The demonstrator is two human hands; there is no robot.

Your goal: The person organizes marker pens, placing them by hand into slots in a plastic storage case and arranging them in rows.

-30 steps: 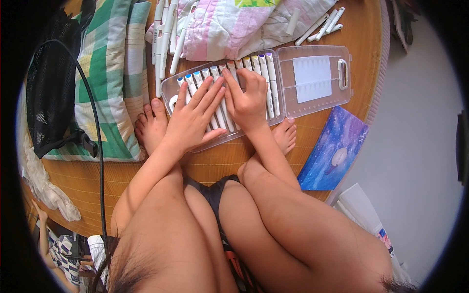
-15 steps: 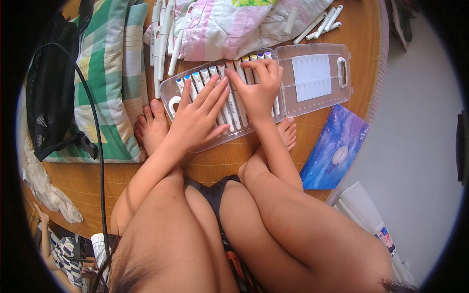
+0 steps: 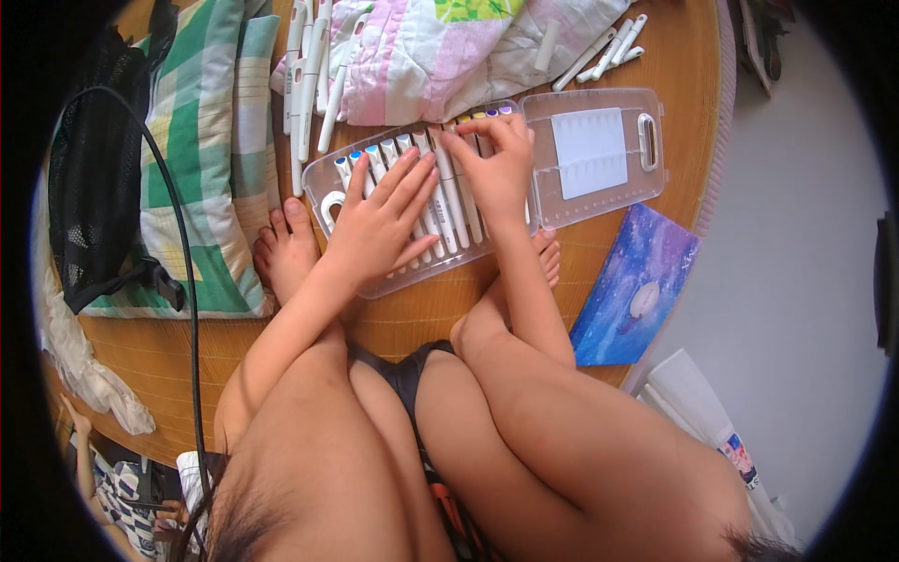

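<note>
A clear plastic case [image 3: 375, 288] lies open, with a row of white markers [image 3: 442, 220] with coloured cap ends side by side in it. My left hand [image 3: 379, 211] rests flat over the left part of the row, its fingers spread and holding nothing. At the upper right of the row, my right hand [image 3: 496, 169] bends over the cap ends, thumb and forefinger drawn together on a marker. That hand partly hides the marker and its neighbours. The case's lid [image 3: 599, 201] lies folded back to the right, with a white sheet [image 3: 590, 155] inside.
Loose white markers [image 3: 307, 94] lie beyond the case at left, and more markers [image 3: 609, 51] at upper right. A quilt [image 3: 403, 70], a green checked cushion [image 3: 197, 215] and a black mesh bag [image 3: 98, 178] surround it. A blue-purple starry booklet [image 3: 637, 286] sits near the wooden surface's right edge.
Both hands stay almost in place over the markers. The view has shifted slightly; the case and lid appear a little lower and further left.
</note>
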